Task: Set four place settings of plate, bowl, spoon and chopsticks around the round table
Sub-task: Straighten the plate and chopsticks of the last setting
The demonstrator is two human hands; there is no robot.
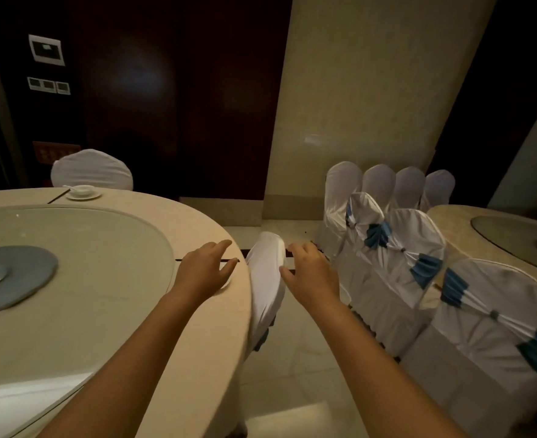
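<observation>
The round table (109, 311) has a cream cloth and a glass turntable (80, 248). At its far edge a white plate (94, 195) carries a small bowl (82, 189) with a spoon, and dark chopsticks (58, 196) lie to its left. My left hand (202, 273) hovers with fingers spread over the table's right edge and holds nothing. Another pair of dark chopsticks (229, 261) runs under its fingers, and a pale curved rim (225, 285) shows just below the palm. My right hand (311, 273) is open over a white-covered chair (265, 279) tucked at the table.
A blue-grey mat with a metal disc (11, 276) sits on the turntable. Another white-covered chair (92, 169) stands behind the far setting. Several covered chairs with blue bows (396, 248) crowd the right, beside a second round table (497, 229). Pale tiled floor lies between the tables.
</observation>
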